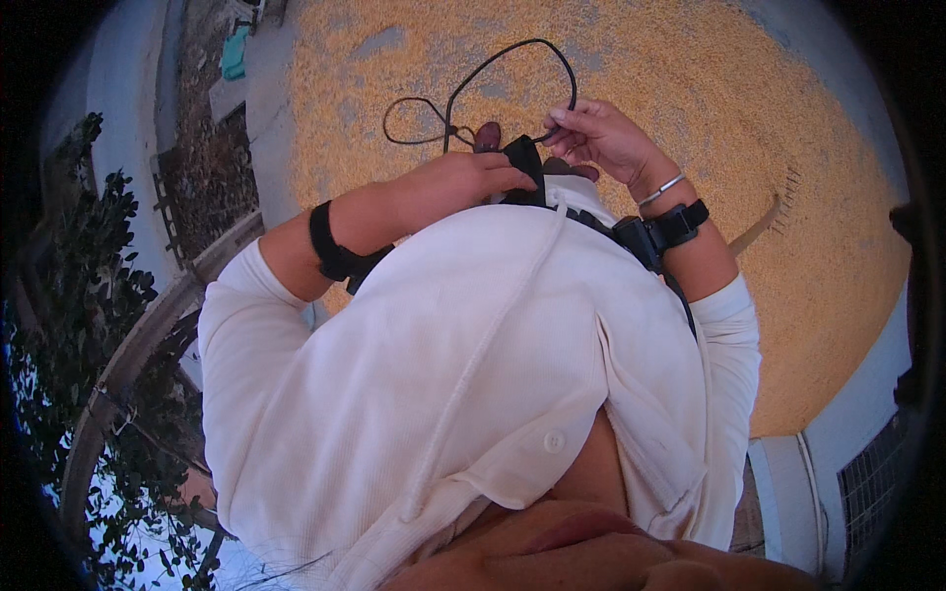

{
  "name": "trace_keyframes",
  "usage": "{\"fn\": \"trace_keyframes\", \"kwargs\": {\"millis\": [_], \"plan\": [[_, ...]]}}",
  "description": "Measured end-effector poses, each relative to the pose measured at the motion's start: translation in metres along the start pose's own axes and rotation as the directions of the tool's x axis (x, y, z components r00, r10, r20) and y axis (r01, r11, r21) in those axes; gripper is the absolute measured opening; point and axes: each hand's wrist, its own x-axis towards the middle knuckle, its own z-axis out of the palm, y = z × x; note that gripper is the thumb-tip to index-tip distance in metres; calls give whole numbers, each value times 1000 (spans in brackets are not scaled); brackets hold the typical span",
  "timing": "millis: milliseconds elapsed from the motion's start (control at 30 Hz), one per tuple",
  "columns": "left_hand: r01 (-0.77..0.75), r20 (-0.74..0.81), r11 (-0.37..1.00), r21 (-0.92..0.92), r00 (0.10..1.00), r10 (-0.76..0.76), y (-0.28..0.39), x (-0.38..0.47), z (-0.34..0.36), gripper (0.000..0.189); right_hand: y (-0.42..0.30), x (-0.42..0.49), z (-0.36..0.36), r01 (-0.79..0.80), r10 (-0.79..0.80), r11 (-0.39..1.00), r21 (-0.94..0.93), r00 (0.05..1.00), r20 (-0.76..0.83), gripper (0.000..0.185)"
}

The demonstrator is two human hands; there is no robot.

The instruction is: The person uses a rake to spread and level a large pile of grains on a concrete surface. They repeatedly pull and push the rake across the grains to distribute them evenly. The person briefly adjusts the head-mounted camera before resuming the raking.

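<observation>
A thin black cord [515, 46] stands out in loops above the waist, knotted where it crosses itself. Pinched between the thumb and fingers of my right hand [602, 137] is one side of its larger loop. My left hand [473, 177] lies at the front of the waist, its fingers closed over a black fabric strap or pouch [526, 166]. Part of that black piece is hidden by the fingers. A black waist belt [584, 218] shows beside it, partly behind the white shirt [458, 318]. Dark straps circle both forearms.
Yellow corn kernels [739, 133] cover the concrete ground around the feet. A toothed wooden rake [772, 210] lies on them at right. To the left are a curved rail [118, 362], leafy plants [111, 258] and a green object [235, 53]. A grille [872, 480] shows lower right.
</observation>
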Motion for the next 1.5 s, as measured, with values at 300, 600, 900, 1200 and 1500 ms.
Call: {"fn": "trace_keyframes", "kwargs": {"millis": [300,600,900,1200,1500], "plan": [[38,-112,988,149,994,-22,-20,14,15,27,-5,-2,4,98,-99,995,-12,994,-45,26],[388,-83,920,45,920,-384,-30,23,23,35,-17,-3,10,254,-260,959,-127,965,-35,27],[292,145,640,-711,951,-274,-34,21,29,40,-18,-5,12,304,-307,947,-104,952,-15,26],[356,341,168,-919,933,-111,-36,17,9,32,-20,-6,12,323,-323,939,-121,946,22,26],[71,-43,977,-201,996,-81,-38,19,22,22,-21,-6,13,349,-346,933,-87,937,56,25]]}}
